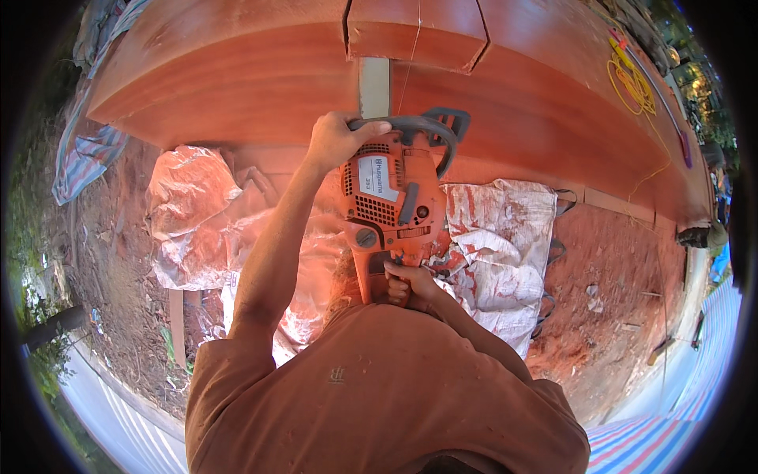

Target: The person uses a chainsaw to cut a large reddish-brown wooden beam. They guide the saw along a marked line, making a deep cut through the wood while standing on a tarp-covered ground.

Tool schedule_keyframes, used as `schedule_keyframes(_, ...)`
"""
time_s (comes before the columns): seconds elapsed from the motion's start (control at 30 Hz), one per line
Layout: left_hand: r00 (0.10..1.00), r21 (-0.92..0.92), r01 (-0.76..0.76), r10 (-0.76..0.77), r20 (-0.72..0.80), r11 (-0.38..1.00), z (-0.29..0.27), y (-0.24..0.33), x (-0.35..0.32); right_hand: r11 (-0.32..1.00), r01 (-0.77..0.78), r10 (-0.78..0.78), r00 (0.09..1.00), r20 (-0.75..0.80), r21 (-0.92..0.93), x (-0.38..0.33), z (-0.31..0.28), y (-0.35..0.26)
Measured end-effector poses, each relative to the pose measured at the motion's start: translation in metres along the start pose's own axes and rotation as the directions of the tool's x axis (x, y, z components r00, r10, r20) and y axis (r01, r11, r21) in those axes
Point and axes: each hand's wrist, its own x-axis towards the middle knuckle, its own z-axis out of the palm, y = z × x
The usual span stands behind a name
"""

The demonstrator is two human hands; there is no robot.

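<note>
An orange chainsaw (387,189) is held in front of my body, its engine housing dusted red. My left hand (338,141) wraps round its black front handle at the top left. Lower down, my right hand (409,286) is closed on the rear handle near my waist. The dark hand guard (448,125) stands at the saw's far right. Beyond the saw lies a large reddish timber block (260,83). A pale flat strip (374,87), which looks like the guide bar, lies over the block's front face below a dark-edged notch. Whether the chain is moving I cannot tell.
Dust-covered white sacks (505,253) and crumpled sheeting (193,213) lie on the ground below the block. A yellow cord (632,83) rests on the block's right end. Striped tarpaulin (91,158) hangs at the left. A thin line (412,55) crosses the block's top.
</note>
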Motion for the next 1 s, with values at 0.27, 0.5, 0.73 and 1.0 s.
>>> schedule_keyframes(0.27,1.000,0.047,-0.027,0.027,-0.003,0.999,-0.002,-0.006,0.068,0.999,0.044,-0.044,0.999,0.009,-0.006,0.021,0.008,-0.056)
schedule_keyframes(0.5,0.999,0.035,-0.036,0.037,-0.022,0.999,-0.003,-0.003,0.109,0.992,0.090,-0.087,0.995,-0.047,0.085,0.033,0.021,-0.085)
schedule_keyframes(0.73,0.997,0.067,-0.074,0.075,-0.014,0.995,-0.007,-0.004,0.101,0.993,0.082,-0.083,0.996,0.012,0.085,0.037,0.015,-0.080)
schedule_keyframes(1.0,0.998,0.074,-0.039,0.042,-0.040,0.996,0.005,-0.009,0.047,1.000,0.022,-0.022,0.999,0.031,0.011,0.015,-0.001,-0.040)
